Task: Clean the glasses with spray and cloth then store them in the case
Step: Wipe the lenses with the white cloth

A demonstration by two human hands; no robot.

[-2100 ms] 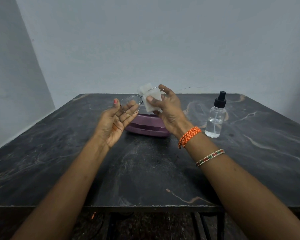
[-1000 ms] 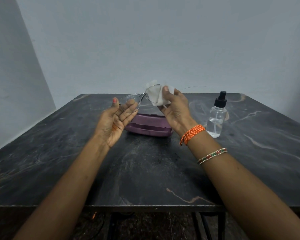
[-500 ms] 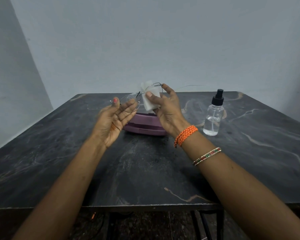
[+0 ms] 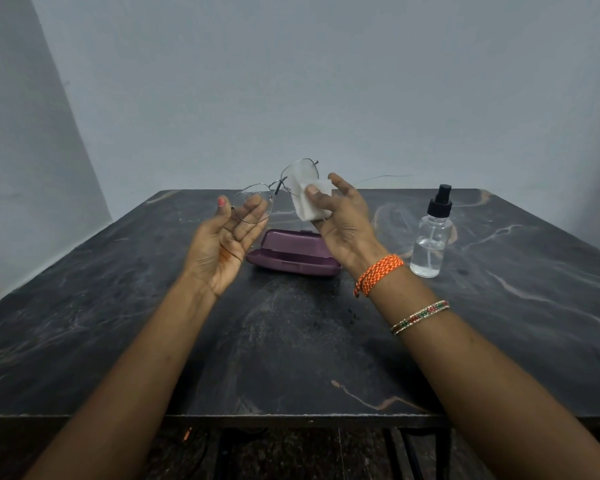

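Two hands are up over a dark stone table (image 4: 291, 358). There is only one view, from the head, looking down.

The left hand (image 4: 222, 244) has its palm up. Its fingers are nearly straight and its thumb stands up. One lens of the glasses (image 4: 278, 190) lies against the fingertips, with the thumb at the rim on the other side. The glasses are thin and made of wire. They are in the air, tilted, with the right lens higher than the left one.

The right hand (image 4: 343, 220) pinches a small white cloth (image 4: 309, 202) between the thumb and the fingers. The cloth is pressed onto the higher lens and hangs down a bit below it.

A purple case (image 4: 291, 254) sits on the table, under and just behind the hands. Its lid is open and tipped back. The glasses are above it, not in it.

A clear spray bottle (image 4: 430, 244) with a black top stands upright on the table, to the right of the case and near the right wrist. It has some clear liquid at the bottom.

The right arm wears an orange thread band (image 4: 378, 273) at the wrist and a thin beaded bangle (image 4: 420, 317) farther down.
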